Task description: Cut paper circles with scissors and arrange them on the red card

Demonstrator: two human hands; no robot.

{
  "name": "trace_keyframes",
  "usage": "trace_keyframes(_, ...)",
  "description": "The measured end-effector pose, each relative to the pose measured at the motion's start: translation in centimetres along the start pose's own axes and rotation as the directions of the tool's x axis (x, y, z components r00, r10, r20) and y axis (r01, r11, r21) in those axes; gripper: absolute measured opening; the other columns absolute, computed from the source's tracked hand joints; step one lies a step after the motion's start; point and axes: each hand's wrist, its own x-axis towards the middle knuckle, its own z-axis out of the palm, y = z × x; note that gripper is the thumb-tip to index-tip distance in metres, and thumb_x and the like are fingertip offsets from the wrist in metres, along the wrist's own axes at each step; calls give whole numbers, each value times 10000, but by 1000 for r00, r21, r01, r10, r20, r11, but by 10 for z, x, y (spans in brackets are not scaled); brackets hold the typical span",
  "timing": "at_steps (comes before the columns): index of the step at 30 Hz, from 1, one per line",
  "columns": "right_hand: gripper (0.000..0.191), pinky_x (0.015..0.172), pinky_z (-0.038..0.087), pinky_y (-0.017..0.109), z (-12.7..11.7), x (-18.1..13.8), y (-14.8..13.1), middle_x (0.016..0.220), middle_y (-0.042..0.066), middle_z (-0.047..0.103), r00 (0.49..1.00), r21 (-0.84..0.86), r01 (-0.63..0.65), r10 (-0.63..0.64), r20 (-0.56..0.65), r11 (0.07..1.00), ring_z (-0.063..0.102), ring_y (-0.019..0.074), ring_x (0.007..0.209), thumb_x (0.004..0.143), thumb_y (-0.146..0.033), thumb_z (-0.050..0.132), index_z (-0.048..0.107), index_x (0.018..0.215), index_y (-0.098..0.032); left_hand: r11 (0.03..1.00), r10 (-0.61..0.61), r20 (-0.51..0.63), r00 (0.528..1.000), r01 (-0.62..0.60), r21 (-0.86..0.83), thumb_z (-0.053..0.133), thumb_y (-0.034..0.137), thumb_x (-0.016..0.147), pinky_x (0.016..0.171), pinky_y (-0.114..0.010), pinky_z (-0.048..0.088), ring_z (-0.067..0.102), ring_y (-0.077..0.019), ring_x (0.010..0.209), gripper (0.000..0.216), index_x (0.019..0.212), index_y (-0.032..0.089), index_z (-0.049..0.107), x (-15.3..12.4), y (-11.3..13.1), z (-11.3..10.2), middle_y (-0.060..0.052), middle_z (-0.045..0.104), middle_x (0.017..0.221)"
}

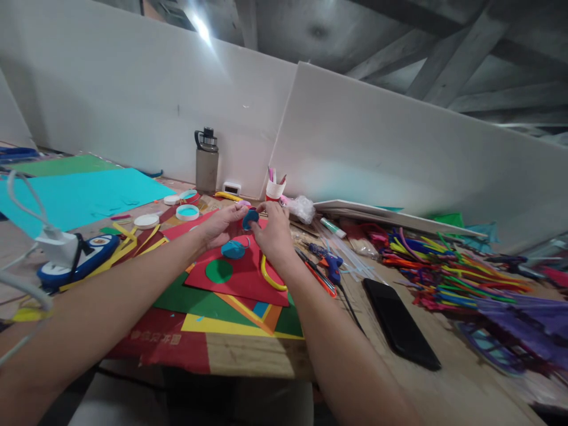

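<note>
**Fingertip hold on a small blue disc [251,219]**

The right hand [271,229] closes on the blue disc, its thumb laid against the near face and its index finger bent over from above. The fingers of the left hand [225,225] are drawn in, their tips at the disc's opposite edge; whether they pinch it or merely touch it cannot be told at this scale. The disc is raised and tilted between the two hands, above the red sheet [248,284].

Handling properties (inferred): the disc appears thin and very light, probably paper or a similar craft sheet, though its material is not resolved. It should bend or crease under hard pressure and is unlikely to be slippery. A light pinch at the rim, with opposed fingertips, would suit it best.

Just below the hands lies a lighter blue cut-out [233,249], and nearer the wearer, a green circle [219,271]; both rest on the red sheet. A yellow loop [270,277] shows beside the right wrist. Further out, to the right, lie a blue glue gun [333,267], a black phone [399,322] and a spread of coloured pipe cleaners [461,269]. Beyond the hands stand a pen cup [276,190] and, farther left, a grey bottle [207,168].
</note>
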Motion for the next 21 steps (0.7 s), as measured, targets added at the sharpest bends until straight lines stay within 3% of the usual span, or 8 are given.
trace_keyframes(9,121,864,375,401,2,-4,0,976,30,680,999,-44,28,-29,-24,999,553,245,997,809,-164,585,617,909,-223,998,32,-32,999,-30,51,719,313,811,753,-288,534,630,-138,781,214,923,136,675,1,4,2,-43,680,861)
trace_keyframes(16,438,892,405,418,5,-4,3,1089,84,649,999,-104,28,-24,41,994,562,261,1061,838,-129,512,601,1251,-246,997,82,-92,992,-82,-1,775,302,760,673,-252,533,645,-128,781,294,1000,189,648,0,3,7,-8,686,901)
trace_keyframes(21,475,892,431,404,6,-3,5,1090,62,681,995,-62,48,-42,88,997,600,243,1014,813,-143,549,581,1273,-257,998,62,-98,993,-62,-3,806,295,724,628,-239,533,640,-126,754,296,937,168,646,0,3,8,-6,682,858)
